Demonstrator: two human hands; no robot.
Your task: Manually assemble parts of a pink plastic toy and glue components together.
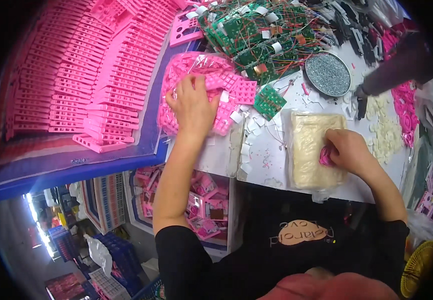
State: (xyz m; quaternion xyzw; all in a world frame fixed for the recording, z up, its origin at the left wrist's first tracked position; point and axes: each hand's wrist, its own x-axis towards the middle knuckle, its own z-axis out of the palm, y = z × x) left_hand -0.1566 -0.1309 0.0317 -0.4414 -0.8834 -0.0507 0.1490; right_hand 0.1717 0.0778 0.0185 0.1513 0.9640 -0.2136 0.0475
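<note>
Your left hand [192,107] rests on the clear plastic bag [201,61] of pink gridded pieces [246,93], its fingers bent and spread over the contents; whether they grip any, you cannot tell. Your right hand [350,150] lies over the cream-coloured wrapped slab [306,150], its fingers curled down at a small pink part [326,156]; their tips are partly hidden, so you cannot tell whether they hold it. Between bag and slab, a green circuit board [270,102] lies on the counter [271,172]; beyond the slab sits a round tin [332,95] of small metallic pieces
</note>
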